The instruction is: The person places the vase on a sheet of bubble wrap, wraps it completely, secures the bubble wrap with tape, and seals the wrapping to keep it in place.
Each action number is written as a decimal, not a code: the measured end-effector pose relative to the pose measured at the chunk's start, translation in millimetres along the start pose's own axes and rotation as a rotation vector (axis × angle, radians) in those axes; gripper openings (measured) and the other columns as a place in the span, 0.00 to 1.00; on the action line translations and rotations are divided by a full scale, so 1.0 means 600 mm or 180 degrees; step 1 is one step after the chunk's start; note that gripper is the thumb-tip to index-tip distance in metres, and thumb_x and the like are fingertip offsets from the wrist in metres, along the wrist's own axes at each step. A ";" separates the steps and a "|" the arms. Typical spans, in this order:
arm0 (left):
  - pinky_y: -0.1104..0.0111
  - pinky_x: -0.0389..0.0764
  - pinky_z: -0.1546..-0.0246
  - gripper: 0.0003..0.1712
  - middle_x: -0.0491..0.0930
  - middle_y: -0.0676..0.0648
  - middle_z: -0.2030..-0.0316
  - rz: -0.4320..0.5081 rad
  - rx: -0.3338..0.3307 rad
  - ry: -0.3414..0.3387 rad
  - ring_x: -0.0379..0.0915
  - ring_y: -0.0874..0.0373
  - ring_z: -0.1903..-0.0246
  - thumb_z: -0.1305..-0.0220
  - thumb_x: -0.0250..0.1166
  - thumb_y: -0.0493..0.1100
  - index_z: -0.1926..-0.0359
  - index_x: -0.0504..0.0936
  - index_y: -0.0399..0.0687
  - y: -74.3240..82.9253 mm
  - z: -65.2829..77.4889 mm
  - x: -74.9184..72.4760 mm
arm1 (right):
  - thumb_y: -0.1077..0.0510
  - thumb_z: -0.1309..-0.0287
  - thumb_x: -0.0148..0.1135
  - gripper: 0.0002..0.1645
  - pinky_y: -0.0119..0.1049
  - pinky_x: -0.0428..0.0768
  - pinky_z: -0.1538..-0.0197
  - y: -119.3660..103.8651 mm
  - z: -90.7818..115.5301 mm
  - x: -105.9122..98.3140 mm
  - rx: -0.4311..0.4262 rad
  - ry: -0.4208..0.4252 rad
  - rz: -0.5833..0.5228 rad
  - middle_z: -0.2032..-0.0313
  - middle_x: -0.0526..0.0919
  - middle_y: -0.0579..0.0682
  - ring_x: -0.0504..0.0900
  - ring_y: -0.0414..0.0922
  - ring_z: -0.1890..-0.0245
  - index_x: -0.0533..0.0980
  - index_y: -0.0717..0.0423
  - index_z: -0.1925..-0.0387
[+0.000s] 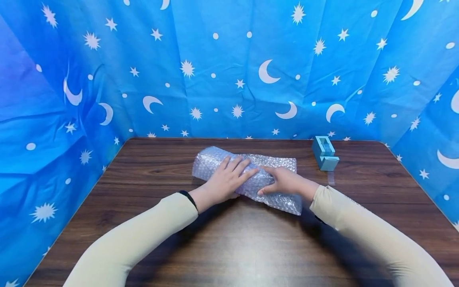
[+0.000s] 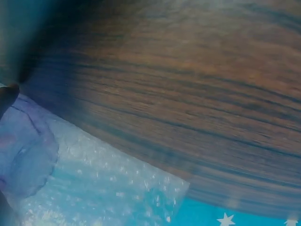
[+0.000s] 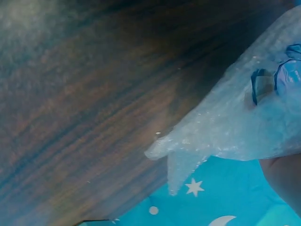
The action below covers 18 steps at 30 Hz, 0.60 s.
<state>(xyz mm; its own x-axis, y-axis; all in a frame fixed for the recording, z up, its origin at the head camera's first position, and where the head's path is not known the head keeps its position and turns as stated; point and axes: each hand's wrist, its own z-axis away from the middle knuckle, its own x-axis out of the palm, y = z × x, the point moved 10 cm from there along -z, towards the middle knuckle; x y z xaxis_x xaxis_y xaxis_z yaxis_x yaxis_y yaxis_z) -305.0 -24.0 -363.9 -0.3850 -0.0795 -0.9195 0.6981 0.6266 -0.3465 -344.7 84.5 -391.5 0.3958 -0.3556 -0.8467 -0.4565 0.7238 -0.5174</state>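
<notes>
A roll of clear bubble wrap [image 1: 211, 157] lies on the table around something. In the left wrist view a lilac round end [image 2: 30, 146] shows through the wrap, and in the right wrist view a crinkled blue shiny piece [image 3: 288, 77] shows inside it. My left hand [image 1: 226, 179] rests across the top of the roll with fingers spread, its thumb low on the near side. Toward the roll's right end, my right hand [image 1: 283, 181] holds the wrap between thumb and fingers. Loose flaps of wrap [image 1: 287, 204] stick out beyond it on the right.
A light-blue tape dispenser [image 1: 324, 153] stands at the back right of the brown wood-grain table [image 1: 150, 167]. Behind and beside the table hangs a blue cloth [image 1: 229, 52] with white stars and moons.
</notes>
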 end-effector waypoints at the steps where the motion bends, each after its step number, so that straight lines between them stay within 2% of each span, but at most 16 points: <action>1: 0.43 0.69 0.28 0.58 0.67 0.41 0.26 -0.0006 -0.0007 0.0008 0.66 0.42 0.28 0.46 0.77 0.63 0.21 0.57 0.56 0.000 -0.002 0.001 | 0.41 0.41 0.72 0.55 0.57 0.73 0.29 0.003 -0.001 0.001 0.0021 -0.0017 -0.0048 0.30 0.72 0.68 0.75 0.63 0.32 0.60 0.66 0.24; 9: 0.42 0.70 0.29 0.60 0.67 0.39 0.26 0.0141 -0.0030 -0.0102 0.67 0.41 0.29 0.48 0.78 0.64 0.21 0.57 0.53 -0.003 -0.013 0.009 | 0.42 0.41 0.73 0.58 0.59 0.70 0.27 0.024 -0.008 0.008 0.0206 -0.0147 -0.0429 0.27 0.65 0.71 0.67 0.66 0.27 0.56 0.69 0.23; 14: 0.42 0.71 0.30 0.59 0.68 0.39 0.27 0.0297 -0.0019 -0.0099 0.67 0.41 0.29 0.49 0.79 0.63 0.23 0.59 0.53 -0.008 -0.016 0.008 | 0.39 0.41 0.72 0.61 0.60 0.68 0.26 0.030 -0.010 0.012 0.0276 -0.0197 -0.0438 0.25 0.63 0.70 0.65 0.66 0.25 0.52 0.69 0.22; 18: 0.40 0.71 0.31 0.58 0.68 0.38 0.27 0.0544 -0.0066 -0.0046 0.67 0.39 0.30 0.51 0.81 0.60 0.24 0.62 0.53 -0.014 -0.020 0.006 | 0.39 0.39 0.70 0.62 0.61 0.66 0.25 0.025 -0.010 0.001 0.0189 -0.0103 -0.0384 0.24 0.61 0.70 0.64 0.67 0.25 0.48 0.65 0.20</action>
<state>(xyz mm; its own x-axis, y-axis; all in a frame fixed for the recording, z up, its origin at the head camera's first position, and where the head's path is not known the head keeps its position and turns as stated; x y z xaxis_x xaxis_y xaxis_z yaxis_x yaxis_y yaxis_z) -319.6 -20.5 -361.7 -0.2530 0.0184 -0.9673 0.7399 0.6478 -0.1812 -356.0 91.7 -400.8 0.4710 -0.4237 -0.7737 -0.3564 0.7109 -0.6063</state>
